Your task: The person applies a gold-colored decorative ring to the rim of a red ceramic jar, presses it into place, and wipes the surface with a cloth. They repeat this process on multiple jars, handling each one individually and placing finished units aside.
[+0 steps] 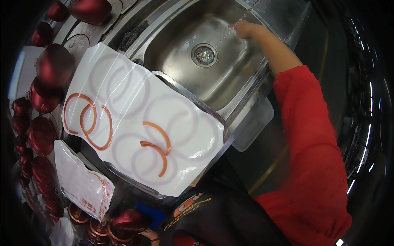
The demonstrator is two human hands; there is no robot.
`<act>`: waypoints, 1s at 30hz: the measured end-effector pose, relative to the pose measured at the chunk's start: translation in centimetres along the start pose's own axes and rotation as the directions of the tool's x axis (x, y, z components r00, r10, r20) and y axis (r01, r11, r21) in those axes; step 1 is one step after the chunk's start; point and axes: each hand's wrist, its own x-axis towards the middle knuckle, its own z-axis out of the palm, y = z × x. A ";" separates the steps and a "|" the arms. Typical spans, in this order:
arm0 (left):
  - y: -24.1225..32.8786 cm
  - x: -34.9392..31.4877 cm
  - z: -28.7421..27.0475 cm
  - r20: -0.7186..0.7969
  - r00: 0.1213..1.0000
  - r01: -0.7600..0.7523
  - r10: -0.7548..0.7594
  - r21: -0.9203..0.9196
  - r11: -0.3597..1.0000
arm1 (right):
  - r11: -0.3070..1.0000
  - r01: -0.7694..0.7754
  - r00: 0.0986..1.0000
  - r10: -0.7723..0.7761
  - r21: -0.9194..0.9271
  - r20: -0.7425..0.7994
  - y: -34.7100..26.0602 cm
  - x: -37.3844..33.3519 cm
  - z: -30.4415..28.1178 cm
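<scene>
My right hand (pixel 243 29) is over the far right side of the steel sink (pixel 176 45), where a thin stream of water (pixel 246 15) runs past its fingertips. Its fingers are bunched together, and anything between them is too small to make out. Low in the view, my left hand (pixel 150 235) shows only in part beside a glossy red vessel (pixel 129 220); its fingers are hidden. A white sheet (pixel 96 74) lies across the near left part of the sink. On it are curved orange-brown strips (pixel 158 133), some forming rings, among pale ring marks.
Many dark red rounded vessels (pixel 41 135) stand along the left side. A plastic-wrapped white packet (pixel 84 180) lies near them. A drain strainer (pixel 204 55) sits in the sink floor. Beyond the sink's right edge is a pale plastic tub (pixel 256 123).
</scene>
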 end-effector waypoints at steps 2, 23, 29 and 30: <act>0.5 -0.5 -0.3 -0.005 1.000 0.017 -0.017 0.017 1.000 | 0.995 -0.046 0.998 0.042 0.089 0.046 -2.3 1.0 0.5; 2.4 -1.3 -0.4 0.008 0.999 0.050 -0.051 0.079 0.996 | 0.941 -0.290 0.934 0.238 0.176 0.267 -6.2 0.9 4.6; 0.8 -1.3 -1.8 0.037 0.999 0.022 -0.025 0.077 0.997 | 0.976 -0.218 0.894 0.207 -0.017 0.397 -8.9 -2.1 6.0; 0.5 -1.3 -1.9 0.041 0.999 0.024 -0.027 0.074 0.997 | 0.985 -0.168 0.873 0.169 -0.044 0.458 -9.3 -2.7 6.1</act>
